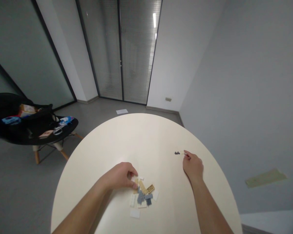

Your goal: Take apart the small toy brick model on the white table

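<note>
Left hand curled, fingertips at edge of plastic brick pile, grip unclear; right hand pinched on tan piece; dark piece just beside, above round tabletop.

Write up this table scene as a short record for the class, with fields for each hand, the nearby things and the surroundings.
Left hand: fingers at the edge of a pile of plastic building bricks
Bricks: grey, tan and white, loosely heaped
Right hand: fingertips at a small pale piece, apparently pinching it
Nearby: a small dark piece, just beyond the right hand
Surface: a round cream table
Surroundings: a black chair with wooden legs, colourful packets on it; a sheet of paper on the grey floor
</note>
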`<state>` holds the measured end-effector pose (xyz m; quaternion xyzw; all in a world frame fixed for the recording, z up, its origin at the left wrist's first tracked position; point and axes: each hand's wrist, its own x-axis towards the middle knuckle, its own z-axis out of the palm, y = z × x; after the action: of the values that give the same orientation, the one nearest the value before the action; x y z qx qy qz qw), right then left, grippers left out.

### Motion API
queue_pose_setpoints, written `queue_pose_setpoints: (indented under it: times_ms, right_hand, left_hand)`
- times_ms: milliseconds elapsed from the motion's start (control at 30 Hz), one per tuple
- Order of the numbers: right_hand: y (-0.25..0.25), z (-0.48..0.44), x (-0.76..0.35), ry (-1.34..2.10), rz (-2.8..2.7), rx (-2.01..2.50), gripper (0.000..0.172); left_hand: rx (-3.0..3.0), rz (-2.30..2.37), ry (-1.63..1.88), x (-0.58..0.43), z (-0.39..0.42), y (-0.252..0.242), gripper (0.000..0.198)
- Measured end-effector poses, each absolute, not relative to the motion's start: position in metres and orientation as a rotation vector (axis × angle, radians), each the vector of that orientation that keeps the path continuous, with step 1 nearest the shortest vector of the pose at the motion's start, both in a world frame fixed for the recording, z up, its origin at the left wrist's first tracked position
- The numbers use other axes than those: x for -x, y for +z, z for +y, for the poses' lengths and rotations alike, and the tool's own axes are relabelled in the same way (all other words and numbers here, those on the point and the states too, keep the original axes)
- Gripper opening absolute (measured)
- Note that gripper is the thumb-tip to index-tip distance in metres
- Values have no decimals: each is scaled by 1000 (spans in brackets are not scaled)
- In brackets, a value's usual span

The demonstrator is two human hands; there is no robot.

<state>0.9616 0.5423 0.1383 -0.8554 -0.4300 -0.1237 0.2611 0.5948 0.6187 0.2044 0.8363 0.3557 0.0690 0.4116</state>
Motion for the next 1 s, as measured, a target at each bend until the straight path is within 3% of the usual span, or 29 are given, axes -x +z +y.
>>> queue_pose_setpoints:
  times_ms: [233,500,1000]
  right_hand:
    - [158,546,-935,-334,-1326,1938,31]
    - [170,541,-854,67,-1825,1516,25]
    - [168,539,-846,168,-1829,1475,26]
  left_hand:
    - [-2275,799,94,-594,613,207,47]
    - [-2322,844,107,-599,612,200,29]
    - [-2042,824,222,-600,612,198,20]
